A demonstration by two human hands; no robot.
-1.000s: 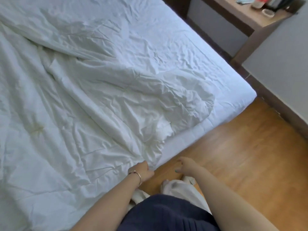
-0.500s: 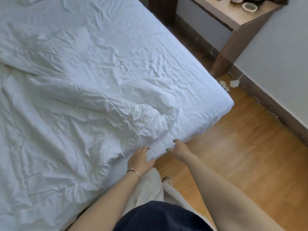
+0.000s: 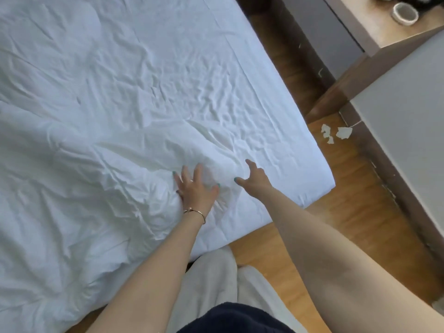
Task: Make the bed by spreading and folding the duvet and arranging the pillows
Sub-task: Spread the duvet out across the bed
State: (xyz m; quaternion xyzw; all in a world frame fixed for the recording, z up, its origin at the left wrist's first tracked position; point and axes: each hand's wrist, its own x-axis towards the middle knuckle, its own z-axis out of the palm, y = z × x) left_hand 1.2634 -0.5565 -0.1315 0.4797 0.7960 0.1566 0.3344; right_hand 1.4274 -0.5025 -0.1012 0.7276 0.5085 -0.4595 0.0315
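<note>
Hands [image 3: 195, 189] now farther onto duvet [image 3: 101, 179]

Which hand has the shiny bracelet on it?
The left hand, lying on the bunched white duvet. The right hand has a bare wrist.

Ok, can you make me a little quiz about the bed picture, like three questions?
1. True or false: the left hand lies with spread fingers on the duvet.
2. What lies on the floor beside the bed's corner? A) paper scraps B) a shoe C) a pillow
3. Fill in: the left wrist wears a ____.

Key: 1 true. 2 A, the paper scraps. 3 bracelet.
</note>
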